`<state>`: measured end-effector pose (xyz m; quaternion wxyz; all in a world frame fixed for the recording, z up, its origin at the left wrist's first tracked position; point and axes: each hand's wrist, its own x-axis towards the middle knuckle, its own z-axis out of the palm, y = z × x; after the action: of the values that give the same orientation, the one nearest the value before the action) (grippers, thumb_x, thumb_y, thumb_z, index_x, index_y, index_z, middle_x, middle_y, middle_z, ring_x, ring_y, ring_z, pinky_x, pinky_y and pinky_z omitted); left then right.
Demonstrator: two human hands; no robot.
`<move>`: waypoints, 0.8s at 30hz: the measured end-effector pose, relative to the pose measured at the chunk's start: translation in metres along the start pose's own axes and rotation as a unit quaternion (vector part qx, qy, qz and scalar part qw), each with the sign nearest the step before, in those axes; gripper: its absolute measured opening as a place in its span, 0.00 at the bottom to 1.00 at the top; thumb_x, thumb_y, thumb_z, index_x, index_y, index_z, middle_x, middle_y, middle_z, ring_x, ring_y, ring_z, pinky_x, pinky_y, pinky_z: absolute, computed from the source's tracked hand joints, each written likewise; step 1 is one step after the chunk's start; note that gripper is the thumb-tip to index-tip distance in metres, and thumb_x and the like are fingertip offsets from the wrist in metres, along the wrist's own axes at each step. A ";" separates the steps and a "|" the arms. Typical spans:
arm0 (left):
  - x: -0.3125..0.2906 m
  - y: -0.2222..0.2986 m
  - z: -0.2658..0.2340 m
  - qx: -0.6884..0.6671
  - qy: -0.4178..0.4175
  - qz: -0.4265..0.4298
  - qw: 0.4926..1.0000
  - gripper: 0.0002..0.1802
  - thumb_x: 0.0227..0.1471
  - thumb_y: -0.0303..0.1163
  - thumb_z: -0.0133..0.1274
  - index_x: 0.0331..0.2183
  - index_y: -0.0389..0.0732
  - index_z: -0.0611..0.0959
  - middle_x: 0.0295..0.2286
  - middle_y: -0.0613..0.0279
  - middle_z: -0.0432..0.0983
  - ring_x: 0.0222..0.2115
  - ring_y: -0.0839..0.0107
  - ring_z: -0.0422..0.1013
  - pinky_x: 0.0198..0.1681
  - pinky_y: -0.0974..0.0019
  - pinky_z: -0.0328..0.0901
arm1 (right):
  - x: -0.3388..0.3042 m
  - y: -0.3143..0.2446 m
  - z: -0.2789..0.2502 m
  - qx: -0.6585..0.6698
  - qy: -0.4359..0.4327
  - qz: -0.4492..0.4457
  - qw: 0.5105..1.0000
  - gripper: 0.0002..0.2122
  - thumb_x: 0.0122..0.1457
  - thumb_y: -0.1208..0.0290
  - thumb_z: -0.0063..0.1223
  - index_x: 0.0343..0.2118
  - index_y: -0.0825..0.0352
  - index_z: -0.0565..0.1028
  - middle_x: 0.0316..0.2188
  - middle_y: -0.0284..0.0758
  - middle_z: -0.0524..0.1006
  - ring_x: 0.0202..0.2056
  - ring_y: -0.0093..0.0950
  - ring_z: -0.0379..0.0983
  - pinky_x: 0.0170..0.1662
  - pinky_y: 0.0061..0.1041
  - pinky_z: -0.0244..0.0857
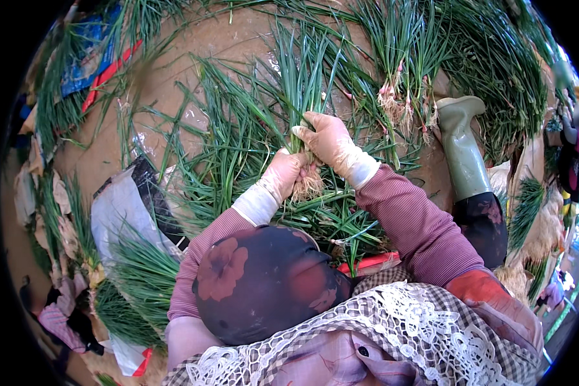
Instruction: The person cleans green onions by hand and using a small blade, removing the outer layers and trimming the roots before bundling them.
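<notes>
My left hand (280, 175), in a thin pale glove, is closed around the root end of a bunch of green onions (307, 71). The bunch's pale, stringy roots (307, 186) hang out below that hand. Just above and to the right, my right hand (331, 143), gloved the same way, is closed on the lower stems, its thumb pointing left. From both hands the long green leaves stretch away to the far side. Loose green onion leaves (228, 154) lie scattered on the ground around and under my hands.
Bunches of green onions with pinkish bulbs (392, 96) lie at the far right, by a larger green heap (495, 71). My green boot (463, 151) stands right of my hands. A whitish sheet (125, 209) and more greens (138, 276) lie left. Other people (64, 315) show at the edges.
</notes>
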<state>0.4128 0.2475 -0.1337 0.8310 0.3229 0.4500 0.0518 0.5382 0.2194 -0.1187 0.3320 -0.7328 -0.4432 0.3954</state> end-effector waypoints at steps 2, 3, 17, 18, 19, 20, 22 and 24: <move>0.003 -0.004 -0.005 0.004 -0.002 -0.001 1.000 0.03 0.40 0.26 0.48 0.23 0.37 0.73 0.16 0.64 0.68 0.11 0.80 0.58 0.12 0.78 0.53 | -0.004 -0.001 0.001 0.131 -0.060 0.007 0.990 0.10 0.50 0.68 0.47 0.27 0.71 0.69 0.17 0.30 0.68 0.18 0.17 0.63 0.22 0.17 0.59; 0.004 -0.006 -0.009 0.012 0.005 -0.004 1.000 0.03 0.40 0.26 0.48 0.23 0.37 0.72 0.16 0.64 0.68 0.11 0.80 0.59 0.12 0.78 0.53 | -0.007 -0.014 -0.006 0.258 -0.144 0.041 0.954 0.09 0.50 0.68 0.47 0.26 0.70 0.69 0.16 0.29 0.68 0.17 0.17 0.62 0.21 0.16 0.58; 0.002 0.002 0.000 0.002 -0.011 -0.070 0.997 0.04 0.42 0.26 0.48 0.25 0.37 0.73 0.14 0.66 0.66 0.09 0.80 0.58 0.12 0.77 0.54 | 0.003 0.015 0.022 0.079 0.046 -0.020 0.996 0.08 0.47 0.73 0.43 0.31 0.67 0.64 0.20 0.38 0.70 0.21 0.33 0.67 0.25 0.27 0.61; 0.001 0.005 0.006 -0.017 -0.041 -0.071 0.996 0.03 0.42 0.25 0.47 0.25 0.37 0.73 0.14 0.66 0.66 0.09 0.80 0.58 0.11 0.78 0.54 | 0.011 0.034 0.014 0.203 0.080 0.015 0.976 0.07 0.47 0.73 0.43 0.30 0.66 0.64 0.18 0.34 0.68 0.18 0.28 0.65 0.21 0.24 0.60; -0.006 0.010 0.015 0.012 -0.038 -0.065 0.997 0.07 0.45 0.27 0.44 0.27 0.32 0.72 0.11 0.67 0.63 0.09 0.80 0.58 0.12 0.77 0.55 | 0.019 0.042 0.004 0.327 0.107 0.046 0.938 0.06 0.47 0.74 0.43 0.30 0.66 0.65 0.16 0.31 0.67 0.16 0.23 0.63 0.18 0.21 0.58; -0.004 0.008 0.010 -0.016 -0.067 -0.039 0.997 0.09 0.45 0.26 0.44 0.30 0.32 0.72 0.14 0.67 0.64 0.11 0.80 0.59 0.14 0.78 0.57 | 0.022 0.054 -0.012 0.285 0.158 0.036 0.945 0.03 0.49 0.75 0.42 0.28 0.64 0.65 0.14 0.23 0.61 0.13 0.13 0.54 0.14 0.11 0.50; -0.009 0.019 0.011 -0.060 -0.093 0.038 0.993 0.15 0.45 0.26 0.44 0.38 0.30 0.71 0.19 0.65 0.67 0.17 0.80 0.62 0.19 0.79 0.59 | 0.003 0.068 -0.037 0.110 -0.032 0.030 0.993 0.05 0.49 0.71 0.42 0.29 0.64 0.67 0.19 0.27 0.65 0.19 0.18 0.58 0.22 0.16 0.53; -0.015 0.043 0.015 -0.098 -0.119 0.103 0.983 0.13 0.43 0.24 0.47 0.35 0.32 0.71 0.20 0.62 0.69 0.20 0.74 0.67 0.24 0.74 0.65 | -0.026 0.079 -0.064 -0.074 -0.219 0.029 0.972 0.08 0.49 0.67 0.42 0.30 0.64 0.69 0.23 0.32 0.68 0.25 0.23 0.63 0.29 0.20 0.56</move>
<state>0.4243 0.2682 -0.0919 0.8965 0.2881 0.3049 0.1426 0.6169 0.1568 -0.1479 0.1601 -0.6634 -0.5116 0.5220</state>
